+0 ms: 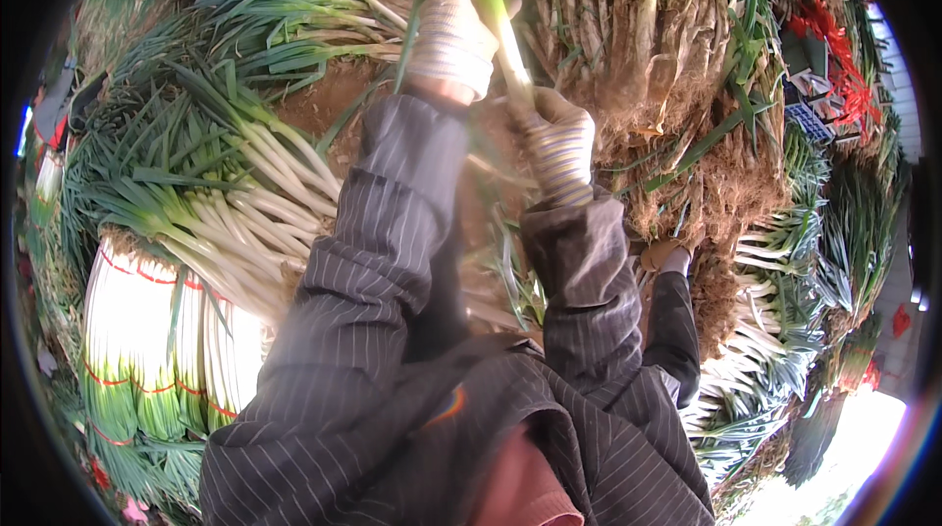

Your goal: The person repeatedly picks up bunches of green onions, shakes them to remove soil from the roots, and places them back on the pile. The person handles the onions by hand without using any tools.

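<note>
One large green onion [505,40] slants across the space between my two hands, green part up and white shank down. My left hand [450,36], in a striped knit glove, is closed around its upper stalk. Lower down, my gloved right hand [563,132] grips the white end, which hides the root. A loose green leaf hangs beside my left wrist. To the left of my forearms lies a pile of clean white-stemmed onions [257,206]. Untrimmed onions with dry brown skins and muddy roots [618,47] are heaped to the right of my hands.
Bundles of white onions tied with red bands [158,342] stand at the lower left. More onions [751,312] lie in a row on the right, near a shod foot [666,255]. Red ties [831,47] and a blue basket [808,120] are at the upper right.
</note>
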`<state>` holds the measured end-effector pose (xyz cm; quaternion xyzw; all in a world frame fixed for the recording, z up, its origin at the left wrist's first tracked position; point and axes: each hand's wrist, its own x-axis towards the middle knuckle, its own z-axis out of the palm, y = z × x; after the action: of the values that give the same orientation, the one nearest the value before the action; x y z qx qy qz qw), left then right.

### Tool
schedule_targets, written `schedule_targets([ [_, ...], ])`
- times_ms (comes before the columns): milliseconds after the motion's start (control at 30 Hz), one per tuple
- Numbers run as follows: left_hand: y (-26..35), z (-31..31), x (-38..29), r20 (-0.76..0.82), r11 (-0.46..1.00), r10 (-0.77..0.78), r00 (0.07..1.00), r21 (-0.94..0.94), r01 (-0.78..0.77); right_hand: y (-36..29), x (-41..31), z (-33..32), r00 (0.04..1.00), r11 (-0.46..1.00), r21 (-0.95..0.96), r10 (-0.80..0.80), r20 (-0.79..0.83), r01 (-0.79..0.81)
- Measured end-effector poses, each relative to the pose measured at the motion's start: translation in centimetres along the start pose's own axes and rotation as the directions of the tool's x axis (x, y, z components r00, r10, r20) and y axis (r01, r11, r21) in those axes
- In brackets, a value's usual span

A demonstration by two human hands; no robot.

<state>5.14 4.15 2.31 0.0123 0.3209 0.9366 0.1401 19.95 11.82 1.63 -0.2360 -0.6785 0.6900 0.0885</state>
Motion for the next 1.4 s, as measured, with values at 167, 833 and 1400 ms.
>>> schedule_targets([
  [167,-0.4,0.5,-0.5,-0.206,0.999,-0.044,0.977,-0.023,0.04,1.8,0.1,0.5,0.908,0.907,-0.394,-0.285,-0.307,0.152],
  [833,3.9,-9.4,6.5,-0.083,0.988,0.058,0.995,0.148,-0.045,21.2,-12.8,-17.4,0.927,0.184,-0.943,0.31,-0.212,-0.277],
  [1400,8.0,-10.7,4.0,-0.364,0.957,0.291,0.885,0.124,-0.264,20.1,-11.2,-15.7,0.972,0.957,0.186,0.206,0.115,-0.225],
])
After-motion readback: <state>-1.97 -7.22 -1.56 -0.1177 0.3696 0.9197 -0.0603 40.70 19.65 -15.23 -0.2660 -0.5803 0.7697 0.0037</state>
